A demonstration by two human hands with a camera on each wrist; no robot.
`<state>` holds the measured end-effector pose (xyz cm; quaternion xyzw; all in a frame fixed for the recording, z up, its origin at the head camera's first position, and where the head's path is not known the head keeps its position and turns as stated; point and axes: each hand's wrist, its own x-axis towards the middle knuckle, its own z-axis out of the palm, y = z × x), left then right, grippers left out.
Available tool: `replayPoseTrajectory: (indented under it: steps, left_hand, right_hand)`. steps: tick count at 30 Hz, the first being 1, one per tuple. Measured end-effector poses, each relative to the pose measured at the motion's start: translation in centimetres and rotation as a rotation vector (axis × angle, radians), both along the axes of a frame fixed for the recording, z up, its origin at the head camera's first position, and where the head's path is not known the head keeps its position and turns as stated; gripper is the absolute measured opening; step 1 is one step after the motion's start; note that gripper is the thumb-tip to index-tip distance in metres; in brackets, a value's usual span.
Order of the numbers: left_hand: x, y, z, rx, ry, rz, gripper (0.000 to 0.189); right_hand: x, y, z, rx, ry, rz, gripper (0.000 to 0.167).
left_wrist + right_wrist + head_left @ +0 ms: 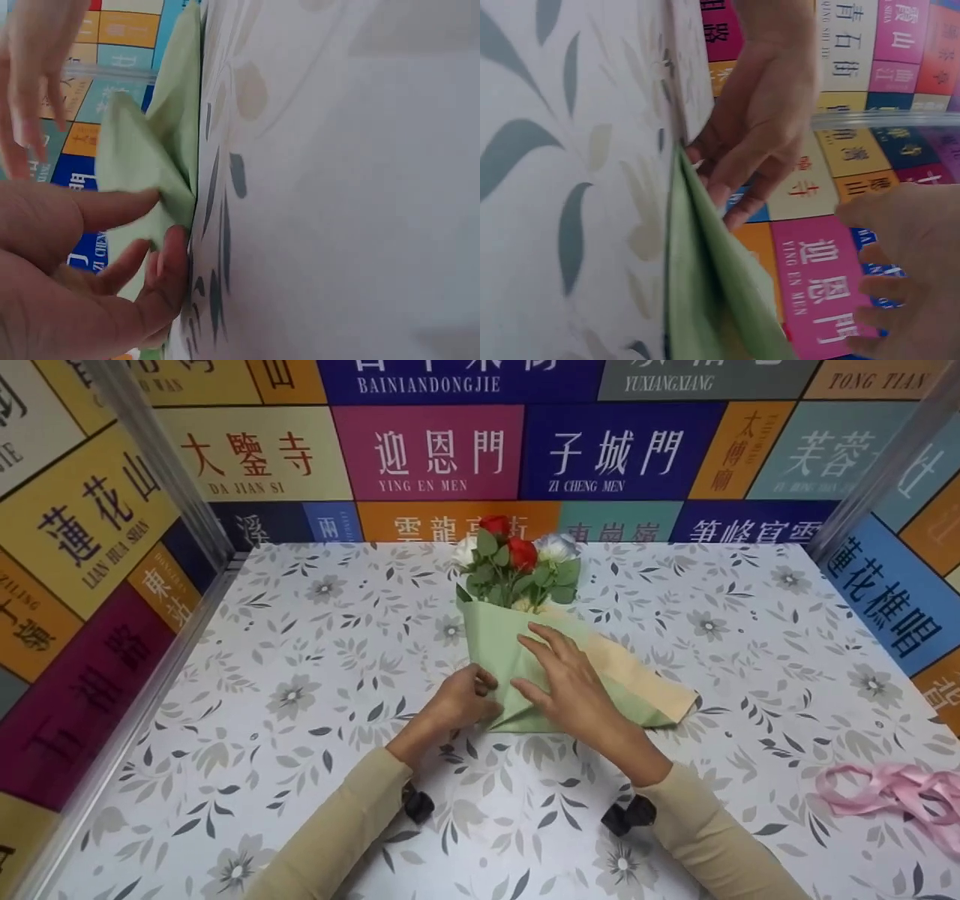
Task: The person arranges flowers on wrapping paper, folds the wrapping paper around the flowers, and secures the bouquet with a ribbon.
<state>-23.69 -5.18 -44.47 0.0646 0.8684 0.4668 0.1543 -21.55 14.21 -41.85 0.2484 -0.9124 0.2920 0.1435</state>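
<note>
A small bouquet lies on the table, with red roses (523,553), a white flower (465,550), a pale bluish flower (556,547) and green leaves. Green wrapping paper (491,641) with a peach inner side covers the stems; its left part is folded over, while the right part spreads out flat. At the paper's lower left edge my left hand (463,697) pinches the fold between thumb and fingers. My right hand (566,679) hovers over the middle of the paper, fingers spread and holding nothing. In the right wrist view the layered paper (705,285) gapes at its bottom edge.
Pink ribbon (885,791) lies in a loose heap at the table's right side. The floral-patterned tabletop (300,780) is bordered at the back and sides by colourful panels (427,454) with writing. A dark wrist device (630,814) sits under each sleeve.
</note>
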Motion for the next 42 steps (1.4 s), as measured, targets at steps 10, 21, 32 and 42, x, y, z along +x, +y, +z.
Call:
replayPoseTrajectory:
  steps: [10, 21, 32, 42]
  left_hand:
    - [1.1, -0.1, 0.7, -0.268, 0.248, -0.275, 0.037]
    - [-0.6, -0.9, 1.2, -0.490, 0.230, -0.240, 0.022]
    - [-2.2, -1.3, 1.7, -0.560, 0.101, -0.215, 0.042]
    - [-3.2, -2.0, 1.5, -0.496, -0.021, -0.205, 0.039]
  right_hand:
    - [-1.6, 1.2, -3.1, 0.232, -0.523, -0.054, 0.097]
    - [-1.6, 1.4, -2.9, 0.215, -0.544, -0.082, 0.097]
    - [-0.7, -2.6, -1.3, 0.243, -0.361, 0.005, 0.105]
    - [-2.5, -4.2, -3.0, 0.367, -0.615, -0.036, 0.113]
